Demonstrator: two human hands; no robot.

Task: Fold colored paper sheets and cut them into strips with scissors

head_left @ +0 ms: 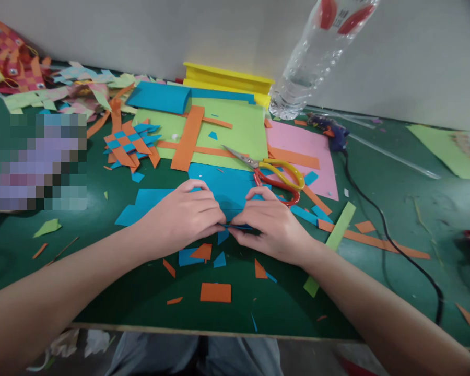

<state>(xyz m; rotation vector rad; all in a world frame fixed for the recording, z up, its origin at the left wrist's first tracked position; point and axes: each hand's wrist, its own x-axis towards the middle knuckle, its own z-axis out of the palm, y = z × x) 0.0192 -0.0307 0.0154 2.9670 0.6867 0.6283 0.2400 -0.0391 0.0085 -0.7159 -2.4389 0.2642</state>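
Note:
Between both hands, just above the table, is a thin blue paper piece [241,226], seen nearly edge-on. My left hand [194,216] pinches its left end with the fingertips. At the other end my right hand [268,222] is closed on it, thumb below and fingers curled over. Blue paper [219,180] lies flat behind the hands. Scissors [276,169] with yellow and red handles rest near my right hand, blades pointing to the upper left. A woven orange and blue paper figure [129,143] lies beyond my left hand.
Paper scraps such as an orange rectangle [215,292] litter the green table [141,297]. A water bottle [305,62] leans at the back near a glue gun [331,133], whose black cord [376,209] runs along the right. Green paper [235,125] and pink paper [297,138] lie behind.

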